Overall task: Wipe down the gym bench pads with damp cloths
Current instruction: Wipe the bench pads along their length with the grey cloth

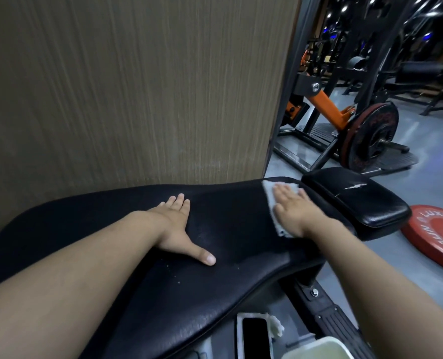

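Note:
A long black bench pad point(230, 229) runs across the view, with a smaller black seat pad point(357, 198) at its far right end. My right hand point(295, 211) lies flat with straight fingers on a white cloth point(272, 200), pressing it onto the long pad near the gap between the two pads. My left hand point(178, 226) rests flat on the middle of the long pad, thumb spread out, holding nothing. The seat pad has a white tear on its top.
A brown wall panel point(137, 86) stands right behind the bench. A red weight plate point(438, 234) lies on the grey floor at the right. An orange and black machine point(344, 120) with a loaded plate stands beyond. White containers point(256, 335) sit below the bench's near edge.

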The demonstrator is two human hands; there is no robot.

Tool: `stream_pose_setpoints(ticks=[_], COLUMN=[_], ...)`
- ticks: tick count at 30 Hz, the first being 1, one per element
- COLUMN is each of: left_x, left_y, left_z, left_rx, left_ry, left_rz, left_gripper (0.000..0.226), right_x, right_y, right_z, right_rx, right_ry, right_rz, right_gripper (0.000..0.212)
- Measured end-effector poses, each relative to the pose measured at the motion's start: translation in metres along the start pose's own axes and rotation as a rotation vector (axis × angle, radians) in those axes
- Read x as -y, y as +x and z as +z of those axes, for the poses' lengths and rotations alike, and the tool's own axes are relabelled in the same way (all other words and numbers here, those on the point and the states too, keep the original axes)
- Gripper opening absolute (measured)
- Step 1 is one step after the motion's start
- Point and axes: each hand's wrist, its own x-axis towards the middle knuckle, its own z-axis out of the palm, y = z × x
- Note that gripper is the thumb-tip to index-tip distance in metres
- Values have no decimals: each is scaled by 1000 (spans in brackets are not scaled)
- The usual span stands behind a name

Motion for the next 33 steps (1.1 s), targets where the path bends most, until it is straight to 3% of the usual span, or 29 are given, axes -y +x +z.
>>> stream_pose_setpoints(ticks=[5,11,14,16,18,26,33], left_x=[-2,8,32,53,75,154,171], left_y=[-2,-18,-34,-45,-58,-97,-113], left_z=[-4,-1,3,6,11,39,67], left_rx=[-18,-69,-217,-404,-503,-330,-280], left_ry=[55,6,-78,-37,1,-46,-130], left_rz=[3,63,114,138,118,-128,-142], left_gripper=[162,150,129,104,94,135,120], right_x=[3,54,86,105,124,190,245], right_y=[6,6,5,4,0,-14,-22], right_z=[1,2,5,6,6,6,10], right_rx=[2,26,35,41,54,94,97], right_ry=[-6,31,59,61,74,73,46], right_rz=[43,-110,-174,-213,-247,-339,-413], right_gripper=[60,59,59,60,60,60,60])
